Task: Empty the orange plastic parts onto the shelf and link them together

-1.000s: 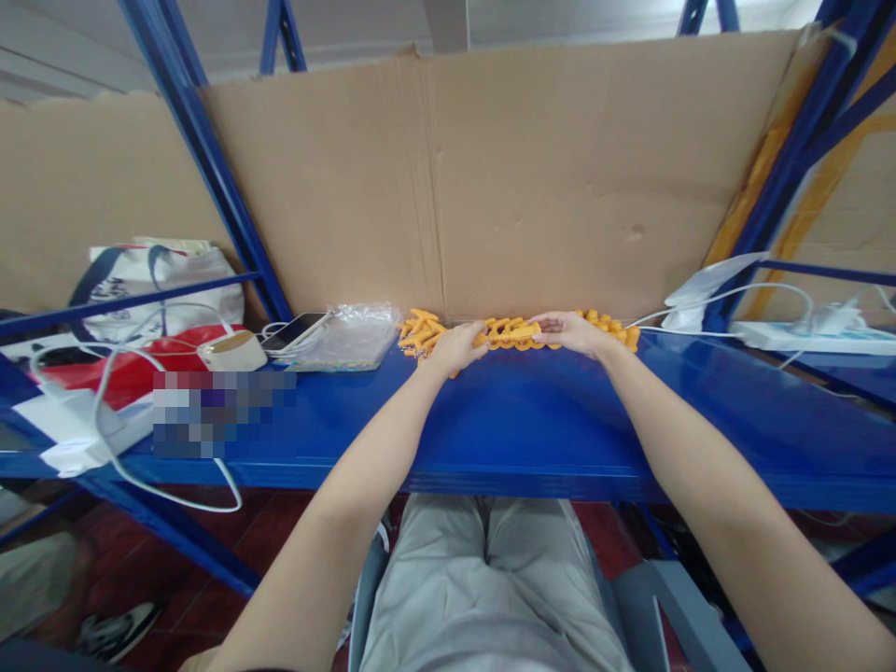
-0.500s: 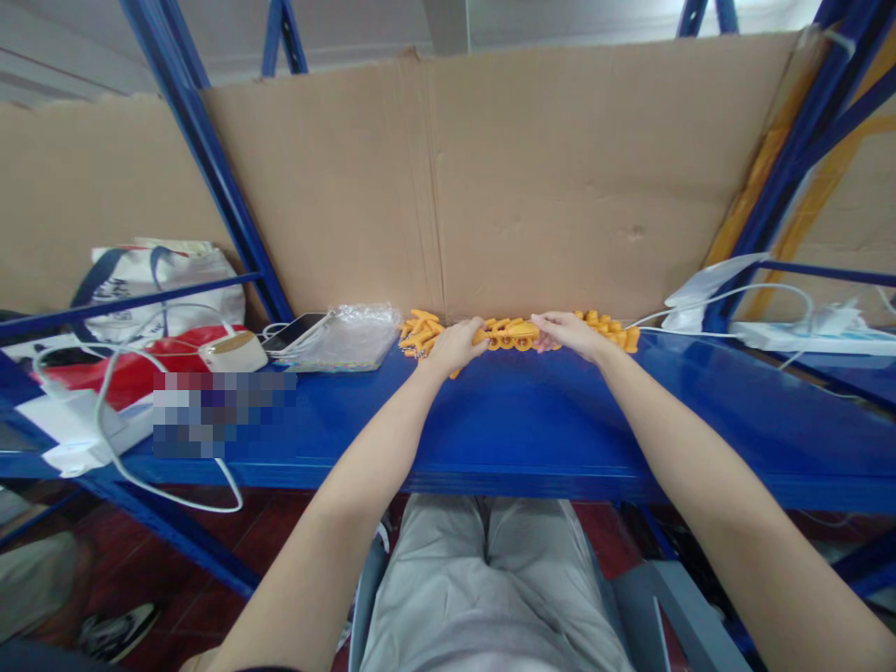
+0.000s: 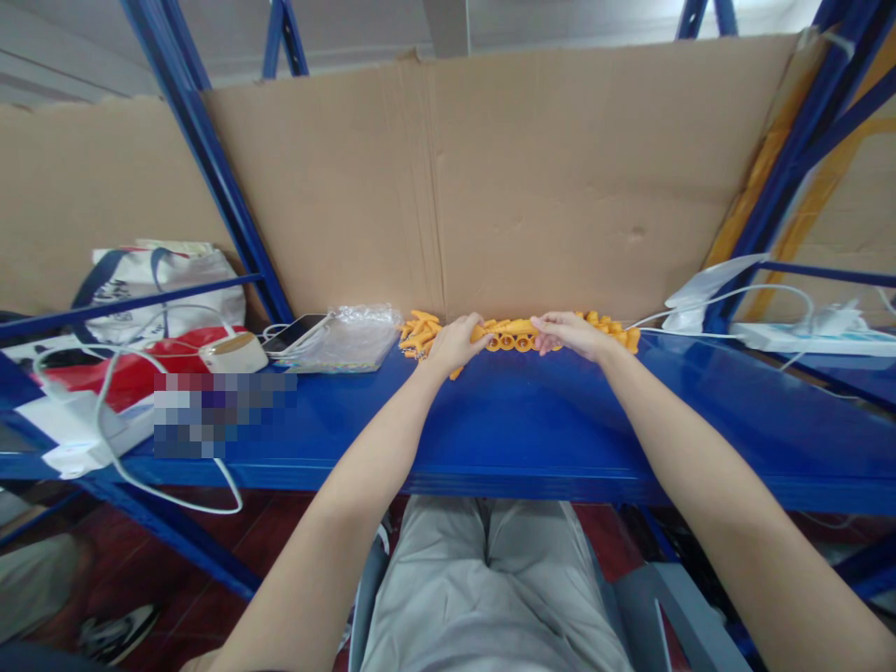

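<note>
Along the back of the blue shelf, by the cardboard, lie several orange plastic pieces. A loose heap of long ones is at the left, ring-like pieces stand in a row in the middle, and more orange pieces lie at the right. Between my hands an orange piece spans above the rings. My left hand is closed on its left end. My right hand pinches its right end, with the fingertips together. Fine detail of the piece is too small to tell.
A clear plastic packet and a phone lie left of the heap. Farther left are a white adapter, cables, red cloth and a white bag. A power strip is at the right. Cardboard stands behind.
The orange piece between my hands sits slightly differently, and more of the rings below it shows. My hands have barely moved.
</note>
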`<action>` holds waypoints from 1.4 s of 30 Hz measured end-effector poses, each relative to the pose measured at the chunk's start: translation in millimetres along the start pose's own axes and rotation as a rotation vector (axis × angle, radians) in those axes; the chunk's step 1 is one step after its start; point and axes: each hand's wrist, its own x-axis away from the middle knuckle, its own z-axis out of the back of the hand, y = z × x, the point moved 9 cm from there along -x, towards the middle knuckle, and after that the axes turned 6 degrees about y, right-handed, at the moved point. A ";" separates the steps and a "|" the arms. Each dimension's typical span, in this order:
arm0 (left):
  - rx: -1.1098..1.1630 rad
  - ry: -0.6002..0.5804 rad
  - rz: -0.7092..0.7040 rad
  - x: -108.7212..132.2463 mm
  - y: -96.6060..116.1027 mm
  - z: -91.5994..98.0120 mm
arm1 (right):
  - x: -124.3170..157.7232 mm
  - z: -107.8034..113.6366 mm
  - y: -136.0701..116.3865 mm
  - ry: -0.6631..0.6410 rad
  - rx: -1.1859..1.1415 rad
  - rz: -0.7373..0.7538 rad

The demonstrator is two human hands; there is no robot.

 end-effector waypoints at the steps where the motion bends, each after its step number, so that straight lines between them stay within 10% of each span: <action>1: -0.001 0.004 -0.001 0.1 1.4 1.2 | -0.2 -0.4 1.0 0.011 -0.002 -0.013; 42: 0.003 0.094 0.004 -0.1 8.3 13.0 | 7.2 -5.8 -1.8 0.019 -0.059 -0.142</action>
